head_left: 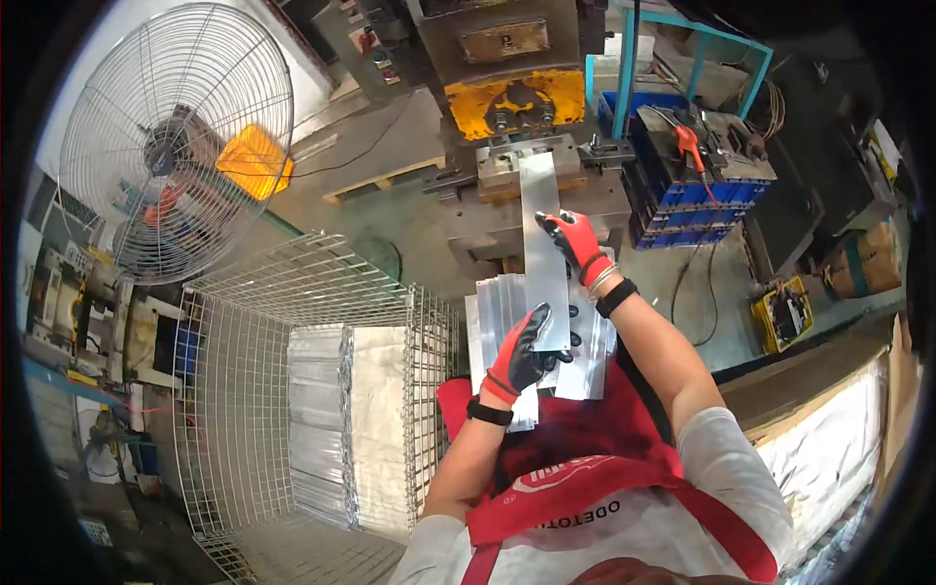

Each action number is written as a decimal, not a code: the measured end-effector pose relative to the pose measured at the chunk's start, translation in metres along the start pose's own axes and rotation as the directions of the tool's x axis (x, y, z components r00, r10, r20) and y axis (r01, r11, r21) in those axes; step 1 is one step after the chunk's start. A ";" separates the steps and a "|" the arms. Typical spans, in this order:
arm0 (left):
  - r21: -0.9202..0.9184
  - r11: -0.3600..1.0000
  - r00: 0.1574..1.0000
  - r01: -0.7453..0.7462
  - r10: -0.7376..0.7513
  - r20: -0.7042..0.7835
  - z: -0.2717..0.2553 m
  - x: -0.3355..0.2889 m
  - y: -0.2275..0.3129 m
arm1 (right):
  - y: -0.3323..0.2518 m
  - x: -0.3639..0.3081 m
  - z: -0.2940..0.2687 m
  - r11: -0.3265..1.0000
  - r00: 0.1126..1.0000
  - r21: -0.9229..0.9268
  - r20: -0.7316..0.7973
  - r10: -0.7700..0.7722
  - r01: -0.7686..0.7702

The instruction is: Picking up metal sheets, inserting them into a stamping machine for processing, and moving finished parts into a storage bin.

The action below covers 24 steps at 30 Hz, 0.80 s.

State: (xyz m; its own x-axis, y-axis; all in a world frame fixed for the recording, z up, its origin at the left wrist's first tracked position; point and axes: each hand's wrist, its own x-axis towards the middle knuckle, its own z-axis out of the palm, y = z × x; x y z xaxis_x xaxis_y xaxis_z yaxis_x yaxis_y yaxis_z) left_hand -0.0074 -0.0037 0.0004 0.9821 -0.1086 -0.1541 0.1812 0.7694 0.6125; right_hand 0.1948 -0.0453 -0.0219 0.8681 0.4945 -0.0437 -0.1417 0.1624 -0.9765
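Note:
A long, flat metal strip [542, 244] runs away from me, its far end on the metal die block [499, 168] of a press [517, 102]. My left hand [526, 356], in a red and black glove, is closed on the strip's near end, thumb on top and fingers beneath. Farther along, my right hand [573, 239], gloved the same way, pinches the strip's right edge. Below the held piece, several similar metal strips [500, 312] lie in a loose stack over my lap, partly hidden by the strip and my left hand.
A wire mesh cage [414, 370] with stacked metal strips stands at left, below a large fan [175, 141]. Blue crates [682, 200] at right carry tools and a red-orange air gun [689, 148]. A yellow bin [783, 314] sits on the floor at right.

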 end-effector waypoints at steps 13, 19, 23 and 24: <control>0.160 0.987 0.988 0.024 0.001 -0.154 -0.003 0.027 0.006 | 0.025 0.036 -0.005 0.994 0.997 0.099 0.060 -0.052 0.046; 0.378 0.919 0.948 -0.113 0.214 -0.237 0.015 0.031 0.005 | 0.024 0.036 -0.005 0.969 0.997 0.248 0.071 -0.024 0.006; 0.178 0.984 0.972 -0.001 0.043 -0.231 0.017 0.031 0.011 | 0.020 0.005 -0.001 0.963 0.998 0.269 0.054 -0.010 -0.005; 0.217 0.975 0.965 -0.041 0.095 -0.246 0.013 0.033 0.008 | 0.021 -0.001 0.000 0.974 0.999 0.224 0.051 0.013 -0.024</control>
State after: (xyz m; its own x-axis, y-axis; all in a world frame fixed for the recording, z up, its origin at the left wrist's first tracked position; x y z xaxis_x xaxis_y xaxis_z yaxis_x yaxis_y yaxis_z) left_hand 0.0270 -0.0095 0.0105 0.9517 0.1237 -0.2810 0.1476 0.6182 0.7721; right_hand 0.1906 -0.0424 -0.0421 0.8405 0.5398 -0.0456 -0.2659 0.3378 -0.9029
